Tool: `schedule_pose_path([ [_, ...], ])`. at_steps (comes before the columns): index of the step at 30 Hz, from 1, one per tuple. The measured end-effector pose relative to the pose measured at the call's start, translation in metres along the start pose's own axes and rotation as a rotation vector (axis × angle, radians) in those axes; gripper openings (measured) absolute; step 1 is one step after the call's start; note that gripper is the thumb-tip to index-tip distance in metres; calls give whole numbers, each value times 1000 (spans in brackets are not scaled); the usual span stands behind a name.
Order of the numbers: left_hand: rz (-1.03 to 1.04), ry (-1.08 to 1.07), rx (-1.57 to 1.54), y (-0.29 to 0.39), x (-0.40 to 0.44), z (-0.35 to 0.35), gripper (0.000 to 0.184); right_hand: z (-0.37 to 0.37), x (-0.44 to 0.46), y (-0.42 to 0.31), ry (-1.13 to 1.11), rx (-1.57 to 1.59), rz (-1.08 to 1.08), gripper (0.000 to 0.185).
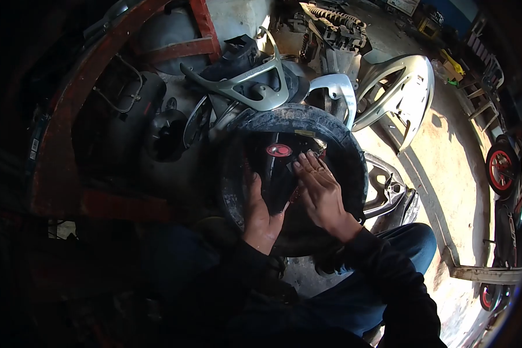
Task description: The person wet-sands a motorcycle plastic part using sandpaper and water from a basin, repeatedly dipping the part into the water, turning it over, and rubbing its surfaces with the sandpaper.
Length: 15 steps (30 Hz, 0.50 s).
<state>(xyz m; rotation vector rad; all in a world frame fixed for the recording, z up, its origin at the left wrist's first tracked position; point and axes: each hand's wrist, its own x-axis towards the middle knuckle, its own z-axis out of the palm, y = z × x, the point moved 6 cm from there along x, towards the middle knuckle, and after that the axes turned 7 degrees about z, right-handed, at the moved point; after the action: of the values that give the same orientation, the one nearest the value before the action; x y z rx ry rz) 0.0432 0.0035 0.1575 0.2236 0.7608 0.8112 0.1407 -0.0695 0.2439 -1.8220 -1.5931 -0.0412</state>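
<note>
A glossy black panel with a red oval emblem [279, 150] lies over a round, scuffed black tub [342, 136]. My left hand [262, 216] holds the panel's lower left edge, thumb up along its side and the other fingers hidden beneath. My right hand [321, 191] rests on the panel's right side, its fingers extended and pressed close together against the surface. Whether something small lies under those fingers cannot be made out. The dark panel blends into the dark inside of the tub, so its lower outline is hard to see.
Behind the tub lie a grey-green bracket [238, 87], a silver fairing [409, 87] and a shock spring [336, 17]. A red metal frame [69, 110] stands at the left. Motorcycle wheels [501, 168] are at the far right. My bent knee [414, 243] is right of the tub.
</note>
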Motion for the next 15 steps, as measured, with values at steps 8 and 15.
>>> schedule_pose_path([
  [8,-46,93,49,3,-15,5,45,-8,-10,-9,-26,-23,-24,45],
  [15,-35,-26,21,10,-19,10,50,-14,3,0,49,-96,10,42],
])
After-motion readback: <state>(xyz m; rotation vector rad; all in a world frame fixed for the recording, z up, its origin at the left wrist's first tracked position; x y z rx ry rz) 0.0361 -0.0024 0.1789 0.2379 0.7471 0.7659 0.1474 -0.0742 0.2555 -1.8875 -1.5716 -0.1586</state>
